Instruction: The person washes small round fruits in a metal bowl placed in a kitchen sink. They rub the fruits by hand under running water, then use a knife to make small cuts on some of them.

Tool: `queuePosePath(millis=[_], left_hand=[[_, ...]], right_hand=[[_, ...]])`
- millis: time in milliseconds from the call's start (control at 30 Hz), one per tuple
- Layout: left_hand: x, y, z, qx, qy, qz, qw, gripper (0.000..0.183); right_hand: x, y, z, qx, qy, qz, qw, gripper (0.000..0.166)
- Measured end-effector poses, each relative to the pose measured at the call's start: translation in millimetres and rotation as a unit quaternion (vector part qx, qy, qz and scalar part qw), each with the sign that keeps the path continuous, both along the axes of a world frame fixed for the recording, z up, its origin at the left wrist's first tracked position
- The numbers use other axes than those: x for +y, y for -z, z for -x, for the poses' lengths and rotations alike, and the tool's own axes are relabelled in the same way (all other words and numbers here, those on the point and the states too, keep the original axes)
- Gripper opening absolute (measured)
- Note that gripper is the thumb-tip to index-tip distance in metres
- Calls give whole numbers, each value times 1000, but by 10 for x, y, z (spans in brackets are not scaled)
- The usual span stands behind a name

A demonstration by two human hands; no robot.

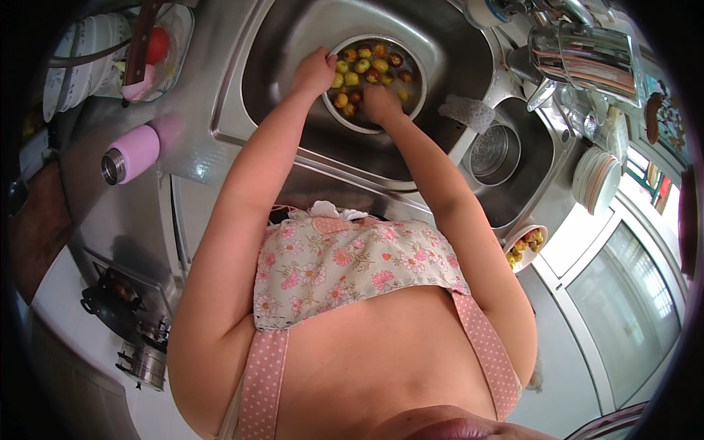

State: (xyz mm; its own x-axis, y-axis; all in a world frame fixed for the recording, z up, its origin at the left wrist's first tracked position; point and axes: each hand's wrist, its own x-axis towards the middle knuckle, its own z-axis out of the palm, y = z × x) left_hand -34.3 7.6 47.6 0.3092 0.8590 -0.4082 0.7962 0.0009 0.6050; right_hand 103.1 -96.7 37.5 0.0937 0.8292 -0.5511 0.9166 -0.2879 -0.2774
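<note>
A round metal basin (422, 99) of water stands in the large steel sink (445, 33), with several yellow-green and reddish-brown fruits (362, 66), probably jujubes, in it. My left hand (315, 72) grips the basin's left rim, its thumb at the edge. Inside the basin, at the lower middle, is my right hand (381, 104); its fingers are partly under the water among the fruits, so what they touch is hidden. A grey mesh cloth (467, 113) lies over the divider right of the basin.
The smaller sink at right holds a round metal strainer (494, 153). A bowl of similar fruits (542, 231) stands at its near edge, stacked plates (597, 179) beyond. A pink bottle (132, 154) lies on the left counter, below a dish rack (184, 33). The faucet area is crowded with glassware.
</note>
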Motion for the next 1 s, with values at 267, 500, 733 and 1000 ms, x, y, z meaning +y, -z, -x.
queuePosePath(millis=[267, 500, 733, 1000], left_hand=[[1, -7, -25, -3, 6, 8, 1000, 27], [-2, 9, 16, -5, 0, 10, 1000, 27], [-9, 16, 5, -6, 5, 4, 1000, 27], [0, 0, -1, -1, 6, 2, 1000, 26]], right_hand=[[-128, 206, -40, -84, -43, -124, 988, 30], [9, 132, -31, -39, -20, 57, 997, 28], [25, -51, 9, 6, 56, 24, 998, 36], [-60, -146, 80, 78, 71, -149, 983, 44]])
